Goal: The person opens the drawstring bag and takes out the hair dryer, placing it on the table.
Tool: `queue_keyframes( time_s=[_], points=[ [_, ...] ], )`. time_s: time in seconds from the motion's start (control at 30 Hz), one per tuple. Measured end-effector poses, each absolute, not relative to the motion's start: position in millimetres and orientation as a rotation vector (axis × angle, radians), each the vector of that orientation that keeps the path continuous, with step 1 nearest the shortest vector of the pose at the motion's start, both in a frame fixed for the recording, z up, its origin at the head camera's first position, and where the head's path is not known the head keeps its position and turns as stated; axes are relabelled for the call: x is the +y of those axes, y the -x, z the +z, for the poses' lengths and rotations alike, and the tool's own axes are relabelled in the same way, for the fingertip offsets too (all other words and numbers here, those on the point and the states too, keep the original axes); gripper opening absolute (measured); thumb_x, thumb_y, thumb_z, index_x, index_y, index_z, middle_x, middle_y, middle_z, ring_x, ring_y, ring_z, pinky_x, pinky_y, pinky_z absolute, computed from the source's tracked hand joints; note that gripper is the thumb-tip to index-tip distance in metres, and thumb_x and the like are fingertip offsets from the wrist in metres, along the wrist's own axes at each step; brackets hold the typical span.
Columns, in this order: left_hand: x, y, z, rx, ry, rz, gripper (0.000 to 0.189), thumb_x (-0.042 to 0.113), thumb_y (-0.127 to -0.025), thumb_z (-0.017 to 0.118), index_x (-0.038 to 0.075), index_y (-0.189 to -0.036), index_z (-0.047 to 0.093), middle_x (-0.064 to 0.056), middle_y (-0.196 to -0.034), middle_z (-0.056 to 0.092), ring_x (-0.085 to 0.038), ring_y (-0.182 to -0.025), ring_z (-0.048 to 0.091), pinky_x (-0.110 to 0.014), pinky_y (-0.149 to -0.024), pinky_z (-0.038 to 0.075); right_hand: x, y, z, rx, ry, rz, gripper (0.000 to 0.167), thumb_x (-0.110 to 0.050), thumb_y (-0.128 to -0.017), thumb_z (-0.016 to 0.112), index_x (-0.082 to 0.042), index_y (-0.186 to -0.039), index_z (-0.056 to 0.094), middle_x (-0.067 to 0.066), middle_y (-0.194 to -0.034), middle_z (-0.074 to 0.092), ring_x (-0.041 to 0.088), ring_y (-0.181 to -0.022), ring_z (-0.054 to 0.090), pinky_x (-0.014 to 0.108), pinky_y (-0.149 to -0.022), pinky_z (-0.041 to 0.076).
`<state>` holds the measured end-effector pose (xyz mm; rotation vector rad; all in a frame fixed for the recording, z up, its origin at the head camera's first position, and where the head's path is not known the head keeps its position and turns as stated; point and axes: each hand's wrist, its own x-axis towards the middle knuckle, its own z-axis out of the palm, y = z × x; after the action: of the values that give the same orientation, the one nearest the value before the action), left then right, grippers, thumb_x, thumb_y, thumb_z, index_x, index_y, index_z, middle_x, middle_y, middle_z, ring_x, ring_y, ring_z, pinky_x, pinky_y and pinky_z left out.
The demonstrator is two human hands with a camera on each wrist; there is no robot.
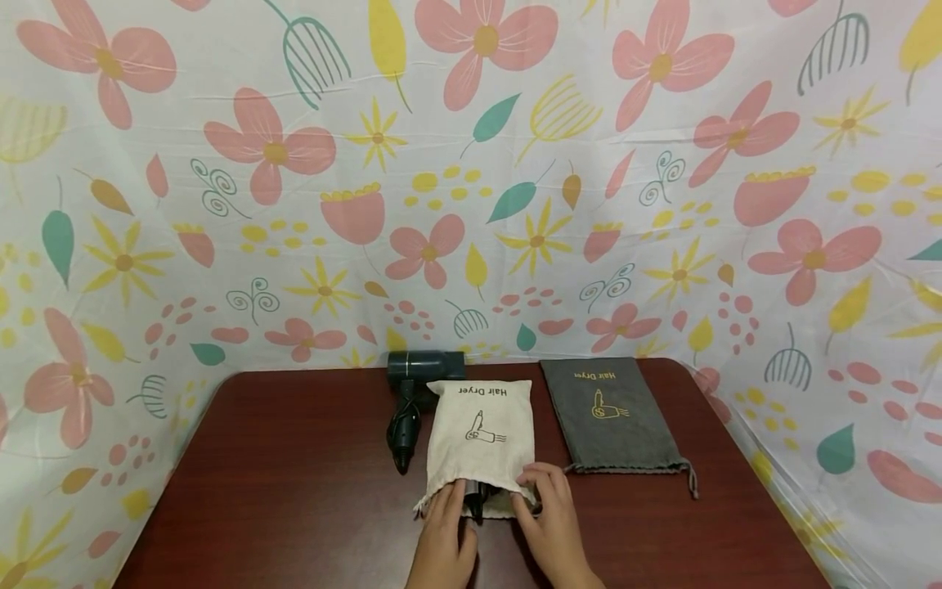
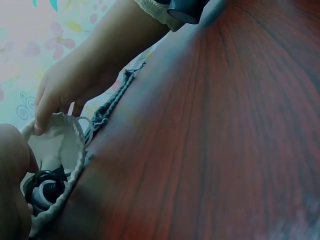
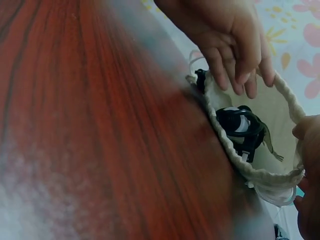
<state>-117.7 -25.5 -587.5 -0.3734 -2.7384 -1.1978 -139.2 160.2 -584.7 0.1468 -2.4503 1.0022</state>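
A cream drawstring bag (image 1: 482, 433) printed "Hair Dryer" lies on the table, its mouth held toward me. Inside the mouth shows the end of a dark device (image 3: 240, 125) with a black cord looped about it; its rest is hidden in the cloth. My right hand (image 1: 552, 515) pinches the upper rim at the right side of the mouth, thumb (image 2: 42, 120) on one side of the cloth. At the mouth's left side is my left hand (image 1: 445, 532), its relaxed fingers (image 3: 225, 72) reaching just inside the opening.
A dark hair dryer (image 1: 423, 366) with its cord wrapped up lies behind the cream bag, to the left. On the right lies a flat grey drawstring bag (image 1: 614, 425), also printed "Hair Dryer". A flowered curtain (image 1: 471, 204) hangs behind the reddish-brown table (image 1: 294, 491).
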Motion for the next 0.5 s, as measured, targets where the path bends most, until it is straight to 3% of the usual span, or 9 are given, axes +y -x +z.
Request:
queue_keyframes(
  time_s=[0.27, 0.4, 0.5],
  points=[
    [-14, 130, -586, -2.782, 0.265, -1.162, 0.053, 0.019, -0.098, 0.062, 0.001, -0.145, 0.048, -0.016, -0.13, 0.057, -0.034, -0.122, 0.053, -0.054, -0.096, 0.048, 159, 140, -584, -2.435, -0.162, 1.01, 0.031, -0.003, -0.079, 0.082, -0.021, -0.095, 0.062, 0.0, -0.115, 0.059, 0.011, -0.109, 0.053, 0.034, -0.087, 0.048],
    [-9, 138, -585, -2.797, 0.208, -1.153, 0.047, 0.021, -0.096, 0.064, 0.0, -0.137, 0.054, -0.016, -0.112, 0.061, -0.03, -0.105, 0.057, -0.047, -0.084, 0.049, 159, 141, -583, -2.442, -0.167, 1.018, 0.031, -0.004, -0.079, 0.082, -0.02, -0.096, 0.062, -0.001, -0.115, 0.059, 0.011, -0.109, 0.053, 0.031, -0.088, 0.048],
    [-6, 146, -585, -2.794, 0.188, -1.177, 0.044, 0.023, -0.096, 0.065, -0.001, -0.132, 0.057, -0.019, -0.109, 0.064, -0.033, -0.103, 0.062, -0.047, -0.084, 0.051, 160, 141, -583, -2.455, -0.166, 1.027, 0.032, -0.004, -0.078, 0.083, -0.02, -0.097, 0.062, 0.0, -0.116, 0.058, 0.012, -0.11, 0.053, 0.034, -0.088, 0.049]
  ],
)
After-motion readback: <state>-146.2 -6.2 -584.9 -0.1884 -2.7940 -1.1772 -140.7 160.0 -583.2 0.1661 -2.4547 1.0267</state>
